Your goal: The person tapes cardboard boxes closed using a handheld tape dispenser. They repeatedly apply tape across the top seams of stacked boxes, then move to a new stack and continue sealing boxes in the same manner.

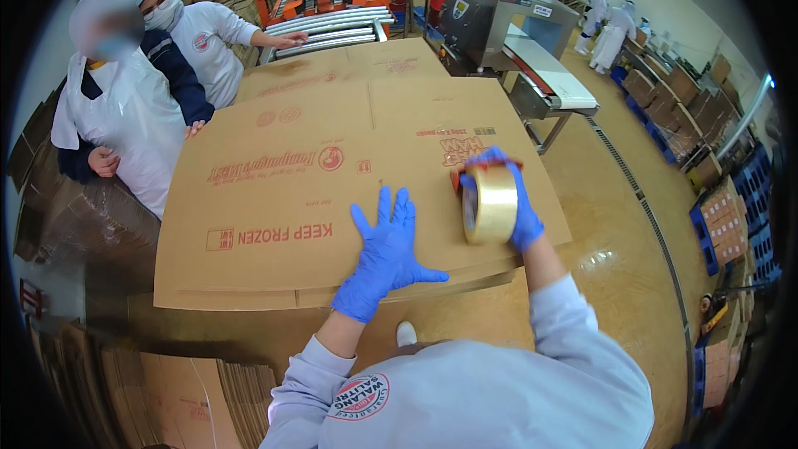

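A stack of flat, unfolded corrugated cardboard cartons [262, 202] lies before me, its top sheet printed in red. My left hand [389, 255], in a blue disposable glove, rests on the near part of that sheet with its fingers and thumb spread; it holds nothing. To its right, my right hand [525, 215], gloved the same way, grips a red handheld packing-tape dispenser [456, 179]. The dispenser carries a wide roll of clear yellowish tape [499, 206], held over the right side of the cardboard. Blur hides whether the dispenser touches the sheet.
Two co-workers [124, 118] [215, 37] stand at the left edge of the stack. Behind it are a roller conveyor [333, 25] and a conveyor inspection machine [492, 19]. Bundled flat cartons [187, 393] stand at lower left. A floor drain [642, 193] and loaded pallets [723, 224] lie right.
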Action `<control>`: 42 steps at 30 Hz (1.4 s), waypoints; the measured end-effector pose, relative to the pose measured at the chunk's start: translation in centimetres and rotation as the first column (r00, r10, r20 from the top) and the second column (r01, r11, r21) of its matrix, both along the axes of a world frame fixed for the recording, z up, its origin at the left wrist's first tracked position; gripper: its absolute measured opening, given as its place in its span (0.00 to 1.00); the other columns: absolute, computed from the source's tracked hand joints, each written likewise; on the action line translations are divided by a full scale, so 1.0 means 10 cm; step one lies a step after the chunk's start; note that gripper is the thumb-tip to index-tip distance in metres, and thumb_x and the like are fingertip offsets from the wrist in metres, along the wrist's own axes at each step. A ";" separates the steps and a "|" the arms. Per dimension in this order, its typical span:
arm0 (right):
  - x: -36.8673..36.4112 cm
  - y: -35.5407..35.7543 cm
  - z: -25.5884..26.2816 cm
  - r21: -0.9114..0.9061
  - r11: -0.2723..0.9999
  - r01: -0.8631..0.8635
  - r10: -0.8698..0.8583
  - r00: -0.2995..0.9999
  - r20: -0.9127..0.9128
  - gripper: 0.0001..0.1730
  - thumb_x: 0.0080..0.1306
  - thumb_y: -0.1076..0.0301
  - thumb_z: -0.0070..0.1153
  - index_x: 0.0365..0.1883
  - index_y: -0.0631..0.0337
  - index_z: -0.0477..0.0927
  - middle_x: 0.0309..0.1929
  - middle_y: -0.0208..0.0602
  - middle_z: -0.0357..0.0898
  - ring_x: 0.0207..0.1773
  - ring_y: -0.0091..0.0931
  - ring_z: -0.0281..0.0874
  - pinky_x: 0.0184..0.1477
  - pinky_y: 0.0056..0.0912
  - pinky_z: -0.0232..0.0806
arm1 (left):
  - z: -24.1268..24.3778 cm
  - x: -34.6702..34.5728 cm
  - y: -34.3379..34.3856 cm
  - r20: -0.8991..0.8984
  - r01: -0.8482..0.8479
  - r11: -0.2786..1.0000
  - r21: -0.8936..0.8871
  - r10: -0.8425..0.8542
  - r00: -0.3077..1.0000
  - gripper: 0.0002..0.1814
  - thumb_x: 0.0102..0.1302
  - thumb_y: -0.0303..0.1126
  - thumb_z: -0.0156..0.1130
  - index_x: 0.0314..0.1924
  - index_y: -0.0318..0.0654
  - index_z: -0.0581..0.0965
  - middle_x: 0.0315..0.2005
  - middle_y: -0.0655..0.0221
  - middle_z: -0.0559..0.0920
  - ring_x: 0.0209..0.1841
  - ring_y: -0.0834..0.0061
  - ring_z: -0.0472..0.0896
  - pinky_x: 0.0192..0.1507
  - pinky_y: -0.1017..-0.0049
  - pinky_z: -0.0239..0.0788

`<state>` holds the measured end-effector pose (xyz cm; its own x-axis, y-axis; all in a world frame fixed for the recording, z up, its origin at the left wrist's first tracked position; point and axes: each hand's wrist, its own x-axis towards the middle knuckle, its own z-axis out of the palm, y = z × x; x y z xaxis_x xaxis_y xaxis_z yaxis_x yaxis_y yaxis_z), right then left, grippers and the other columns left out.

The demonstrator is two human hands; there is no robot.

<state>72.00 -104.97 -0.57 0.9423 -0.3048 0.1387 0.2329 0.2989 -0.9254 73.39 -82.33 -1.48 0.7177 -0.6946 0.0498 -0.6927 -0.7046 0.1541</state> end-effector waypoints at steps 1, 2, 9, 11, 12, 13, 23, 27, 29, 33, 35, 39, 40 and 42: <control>-0.14 0.05 0.01 -0.037 0.999 0.014 -0.015 1.000 -0.001 0.20 0.68 0.50 0.44 0.41 0.60 0.73 0.34 0.41 0.78 0.35 0.34 0.81 0.38 0.36 0.75 | 0.00 0.00 0.00 0.006 -0.004 1.000 -0.005 0.004 1.000 0.73 0.31 0.79 0.58 0.67 0.26 0.53 0.70 0.51 0.48 0.73 0.51 0.37 0.61 0.32 0.22; -0.26 0.10 0.04 -0.079 0.997 0.026 -0.026 1.000 -0.004 0.20 0.68 0.51 0.44 0.40 0.60 0.73 0.34 0.41 0.78 0.35 0.33 0.81 0.39 0.35 0.75 | 0.00 0.00 0.01 0.010 -0.010 1.000 -0.010 0.010 1.000 0.73 0.31 0.79 0.58 0.67 0.26 0.53 0.70 0.51 0.48 0.73 0.51 0.37 0.61 0.32 0.22; -0.09 0.02 0.57 -0.533 0.843 -0.080 -0.013 0.985 -0.170 0.20 0.67 0.54 0.49 0.45 0.62 0.76 0.36 0.34 0.81 0.37 0.27 0.80 0.40 0.28 0.74 | -0.10 0.01 0.03 0.056 0.014 0.997 -0.074 -0.010 0.998 0.72 0.33 0.79 0.57 0.67 0.26 0.54 0.70 0.52 0.48 0.73 0.52 0.37 0.61 0.32 0.21; 0.23 -0.43 0.39 -0.415 0.871 -0.261 0.193 0.961 -0.198 0.15 0.65 0.62 0.53 0.45 0.60 0.78 0.38 0.35 0.81 0.37 0.25 0.79 0.39 0.27 0.73 | -0.06 -0.04 -0.03 0.056 0.035 0.999 -0.042 -0.033 0.998 0.72 0.33 0.79 0.57 0.67 0.26 0.53 0.69 0.52 0.50 0.72 0.50 0.38 0.60 0.31 0.22; 0.43 -0.62 0.27 -0.106 0.947 -0.304 0.260 0.917 -0.303 0.13 0.64 0.66 0.54 0.46 0.59 0.78 0.39 0.36 0.81 0.38 0.24 0.78 0.38 0.27 0.72 | -0.02 -0.02 -0.03 0.069 0.028 0.999 -0.031 -0.025 0.997 0.72 0.33 0.78 0.57 0.67 0.26 0.53 0.69 0.52 0.51 0.72 0.50 0.39 0.60 0.30 0.22; 0.56 -0.69 0.14 -0.296 0.835 -0.464 0.427 0.886 -0.183 0.13 0.64 0.66 0.53 0.46 0.59 0.78 0.40 0.37 0.81 0.39 0.24 0.79 0.39 0.27 0.72 | -0.03 0.00 -0.06 0.085 0.035 0.998 -0.047 -0.031 0.996 0.71 0.33 0.78 0.57 0.67 0.26 0.54 0.69 0.52 0.51 0.72 0.49 0.39 0.60 0.30 0.23; -1.34 -0.54 0.65 -0.072 0.981 -0.179 0.193 0.909 0.369 0.20 0.56 0.55 0.64 0.28 0.59 0.70 0.25 0.35 0.70 0.25 0.29 0.69 0.27 0.32 0.64 | -0.02 -0.10 0.50 0.116 -0.088 0.995 0.038 0.083 0.990 0.52 0.44 0.74 0.56 0.67 0.54 0.62 0.69 0.53 0.51 0.70 0.40 0.43 0.62 0.33 0.26; -1.59 -1.50 0.34 -0.066 0.997 0.031 0.005 0.870 0.493 0.20 0.55 0.56 0.65 0.29 0.59 0.70 0.25 0.36 0.71 0.26 0.30 0.70 0.30 0.34 0.65 | 0.02 0.59 0.11 0.035 -0.068 0.994 0.080 0.066 0.997 0.52 0.45 0.73 0.55 0.68 0.54 0.61 0.69 0.55 0.51 0.70 0.43 0.43 0.63 0.36 0.31; -1.67 -1.84 0.21 -0.054 0.995 0.084 -0.045 0.857 0.513 0.20 0.54 0.56 0.66 0.29 0.60 0.70 0.25 0.37 0.71 0.26 0.31 0.71 0.31 0.35 0.66 | 0.07 1.14 -0.14 0.034 -0.097 0.993 0.072 0.095 0.995 0.51 0.46 0.72 0.56 0.68 0.54 0.60 0.70 0.56 0.51 0.70 0.44 0.44 0.64 0.36 0.33; -1.79 -2.21 -0.01 -0.023 0.991 0.134 -0.102 0.846 0.523 0.20 0.53 0.57 0.67 0.29 0.60 0.71 0.25 0.38 0.72 0.27 0.32 0.72 0.33 0.37 0.67 | -0.06 2.18 -0.50 0.033 -0.403 0.914 -0.047 0.405 0.914 0.46 0.54 0.67 0.55 0.68 0.52 0.60 0.70 0.57 0.52 0.71 0.46 0.43 0.64 0.38 0.34; -1.83 -2.33 -0.11 -0.004 0.990 0.140 -0.117 0.844 0.524 0.20 0.53 0.58 0.68 0.29 0.61 0.71 0.25 0.39 0.73 0.27 0.33 0.72 0.34 0.38 0.67 | -0.15 2.38 -0.68 0.051 -0.591 0.779 -0.209 0.612 0.789 0.45 0.57 0.65 0.52 0.68 0.46 0.60 0.69 0.57 0.52 0.71 0.48 0.43 0.64 0.38 0.35; -1.89 -2.45 -0.23 0.000 0.991 0.137 -0.116 0.839 0.531 0.20 0.52 0.59 0.69 0.30 0.61 0.72 0.25 0.40 0.73 0.28 0.34 0.74 0.36 0.40 0.68 | -0.25 2.41 -0.91 0.151 -0.726 0.657 -0.205 0.754 0.639 0.44 0.61 0.64 0.47 0.66 0.36 0.60 0.69 0.56 0.54 0.71 0.50 0.43 0.64 0.39 0.36; -1.88 -2.48 -0.25 0.002 0.991 0.134 -0.114 0.838 0.533 0.20 0.51 0.59 0.69 0.30 0.62 0.72 0.25 0.40 0.74 0.28 0.34 0.74 0.37 0.40 0.69 | -0.23 2.42 -0.90 0.131 -0.724 0.671 -0.163 0.742 0.658 0.44 0.62 0.64 0.46 0.66 0.34 0.60 0.69 0.56 0.54 0.71 0.50 0.44 0.64 0.39 0.36; -1.86 -2.51 -0.29 -0.005 0.995 0.103 -0.084 0.838 0.539 0.20 0.51 0.60 0.70 0.30 0.62 0.72 0.25 0.41 0.74 0.28 0.35 0.75 0.38 0.41 0.69 | -0.23 2.43 -0.86 0.119 -0.714 0.690 -0.122 0.724 0.679 0.43 0.63 0.64 0.44 0.65 0.33 0.61 0.68 0.55 0.55 0.71 0.50 0.45 0.63 0.38 0.37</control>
